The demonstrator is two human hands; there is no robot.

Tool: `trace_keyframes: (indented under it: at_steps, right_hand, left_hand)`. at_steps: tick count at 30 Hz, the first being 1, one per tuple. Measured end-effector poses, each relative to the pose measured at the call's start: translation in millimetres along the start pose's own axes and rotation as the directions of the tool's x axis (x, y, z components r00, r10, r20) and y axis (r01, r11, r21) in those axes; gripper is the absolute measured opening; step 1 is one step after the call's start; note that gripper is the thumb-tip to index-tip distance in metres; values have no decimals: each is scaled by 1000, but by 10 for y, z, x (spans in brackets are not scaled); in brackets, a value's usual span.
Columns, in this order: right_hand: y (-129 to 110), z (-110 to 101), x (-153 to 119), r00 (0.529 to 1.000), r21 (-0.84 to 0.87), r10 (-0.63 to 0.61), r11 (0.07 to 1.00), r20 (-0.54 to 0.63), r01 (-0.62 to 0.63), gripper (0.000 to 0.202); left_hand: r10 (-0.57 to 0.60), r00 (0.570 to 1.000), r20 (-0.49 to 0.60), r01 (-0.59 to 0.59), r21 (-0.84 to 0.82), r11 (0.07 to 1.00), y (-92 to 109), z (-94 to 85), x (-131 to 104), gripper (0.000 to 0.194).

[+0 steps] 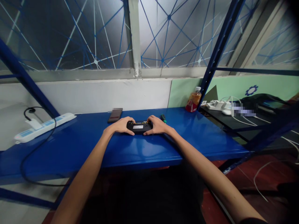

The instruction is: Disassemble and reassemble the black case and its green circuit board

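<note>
A black rectangular device (139,128) with a white label and small yellow marks along its far edge is at the middle of the blue table (144,149). My left hand (122,125) grips its left end, thumb on the near side and fingers on the far side. Its right end is held the same way by my right hand (156,125). Just beyond my right hand lies a green and black tool (163,118). A dark phone (115,115) rests behind my left hand.
On the table's left is a white power strip (46,127) with a black cable hanging over the front edge. A bottle of reddish drink (193,100) stands at the back right beside a blue post. Farther right, a dark shelf (224,119) bears white adapters and cables.
</note>
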State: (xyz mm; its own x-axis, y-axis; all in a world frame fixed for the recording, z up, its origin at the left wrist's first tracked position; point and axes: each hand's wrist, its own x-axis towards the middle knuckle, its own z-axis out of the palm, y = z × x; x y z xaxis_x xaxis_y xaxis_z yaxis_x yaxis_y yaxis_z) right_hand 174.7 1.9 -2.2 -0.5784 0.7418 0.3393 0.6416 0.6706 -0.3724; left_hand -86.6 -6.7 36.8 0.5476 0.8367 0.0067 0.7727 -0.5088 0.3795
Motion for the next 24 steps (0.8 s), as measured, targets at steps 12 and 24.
trace_keyframes:
  at_steps: [12, 24]
  right_hand:
    - [-37, -69, 1, 999, 33, 23, 999, -34, -22, 66]
    - [-15, -45, 5, 999, 37, 36, 999, -15, -36, 69]
  left_hand:
    - [27, 999, -20, -28, -19, 999, -19, -18, -2, 58]
    - [19, 998, -59, -20, -13, 1000, -60, -7, 18, 62]
